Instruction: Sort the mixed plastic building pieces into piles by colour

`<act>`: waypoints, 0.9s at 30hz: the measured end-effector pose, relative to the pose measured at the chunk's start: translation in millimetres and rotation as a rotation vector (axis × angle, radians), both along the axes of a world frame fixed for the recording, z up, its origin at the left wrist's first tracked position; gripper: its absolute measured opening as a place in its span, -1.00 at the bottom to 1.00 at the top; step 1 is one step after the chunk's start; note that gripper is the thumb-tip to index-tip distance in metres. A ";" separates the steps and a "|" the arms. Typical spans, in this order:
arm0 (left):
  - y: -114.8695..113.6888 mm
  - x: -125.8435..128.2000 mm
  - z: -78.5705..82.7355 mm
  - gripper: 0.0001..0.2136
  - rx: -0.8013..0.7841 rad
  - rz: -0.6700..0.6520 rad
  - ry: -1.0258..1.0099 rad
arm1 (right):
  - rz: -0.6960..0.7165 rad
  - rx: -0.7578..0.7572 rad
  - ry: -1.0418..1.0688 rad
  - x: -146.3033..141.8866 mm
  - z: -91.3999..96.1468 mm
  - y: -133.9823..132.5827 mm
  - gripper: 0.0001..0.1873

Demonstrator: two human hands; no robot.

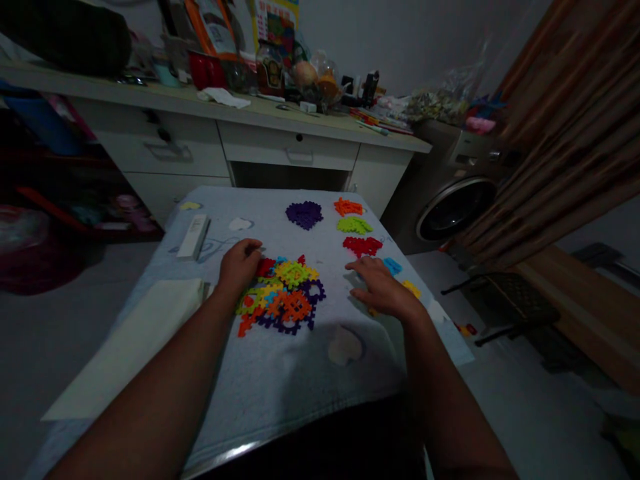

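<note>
A mixed pile of notched plastic puzzle pieces point(293, 297) in orange, yellow, green, blue, red and purple lies mid-table. My left hand point(241, 268) rests at its left edge, fingers loosely bent with a gap between them, nothing visible in them. My right hand point(383, 288) is open, index finger stretched left and thumb apart, just below a red group of pieces point(363, 246). A yellow piece shows partly under its palm. Sorted by colour along the right side are orange pieces point(349, 207), green pieces point(355, 225), blue pieces point(393, 267) and yellow pieces point(412, 289). Purple pieces point(305, 215) lie farther back.
A cloth with heart prints covers the table point(310, 367). On the left are a white box point(193, 237) and a pale folded sheet point(145, 333). Behind stands a cluttered white counter point(290, 143) with drawers. A washing machine point(450, 193) and a stool point(515, 300) are to the right.
</note>
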State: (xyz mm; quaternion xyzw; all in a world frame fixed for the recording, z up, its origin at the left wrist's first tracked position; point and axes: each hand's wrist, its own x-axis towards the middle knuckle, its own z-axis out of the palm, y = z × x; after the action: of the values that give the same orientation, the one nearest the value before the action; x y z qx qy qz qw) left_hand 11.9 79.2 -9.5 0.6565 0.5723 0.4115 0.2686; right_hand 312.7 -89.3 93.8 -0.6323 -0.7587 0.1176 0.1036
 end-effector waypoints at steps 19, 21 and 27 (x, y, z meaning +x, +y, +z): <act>-1.7 1.7 1.8 -0.70 0.005 -0.013 -0.013 | 0.067 0.125 0.201 -97.4 -50.8 64.2 -0.49; -2.2 2.1 2.4 -0.70 0.004 -0.012 -0.008 | 0.072 0.161 0.235 -96.6 -52.6 64.5 -0.48; -1.5 2.2 1.3 -0.71 -0.005 -0.012 -0.016 | 0.079 0.195 0.252 -76.8 -38.5 73.0 -0.47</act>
State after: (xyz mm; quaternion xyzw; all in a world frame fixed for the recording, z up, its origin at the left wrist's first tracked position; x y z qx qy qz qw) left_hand 14.1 77.6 -8.1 0.6561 0.5670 0.4138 0.2772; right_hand 235.9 -16.3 55.3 -0.5693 -0.7717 0.1257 0.2541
